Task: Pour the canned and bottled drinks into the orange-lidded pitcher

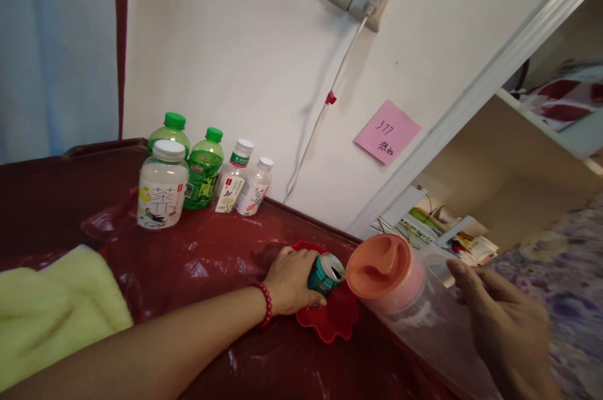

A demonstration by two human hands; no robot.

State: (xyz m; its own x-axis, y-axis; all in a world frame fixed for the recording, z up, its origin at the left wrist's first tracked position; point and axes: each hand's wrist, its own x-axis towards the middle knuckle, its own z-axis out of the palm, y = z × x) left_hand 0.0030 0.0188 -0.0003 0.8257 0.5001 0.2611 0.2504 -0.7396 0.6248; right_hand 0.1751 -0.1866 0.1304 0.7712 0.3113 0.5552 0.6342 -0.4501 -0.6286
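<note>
My left hand point(292, 282) is wrapped round a green drink can point(325, 274), its opened top tilted toward the right. The can is over a red scalloped dish point(334, 318) on the table; whether it touches the dish bottom is hidden. My right hand point(506, 318) grips the handle side of a clear plastic pitcher point(424, 324) with an orange lid point(380, 267). The pitcher leans to the left, its lid close beside the can's top. A little whitish residue or glare shows on the pitcher's wall.
Several bottles stand by the wall: a wide white-capped jar point(161, 189), a green bottle point(203, 167) and small clear bottles point(254, 189). A yellow towel point(66, 312) lies at left. A white cord point(325, 105) hangs down the wall beside a pink note point(387, 132).
</note>
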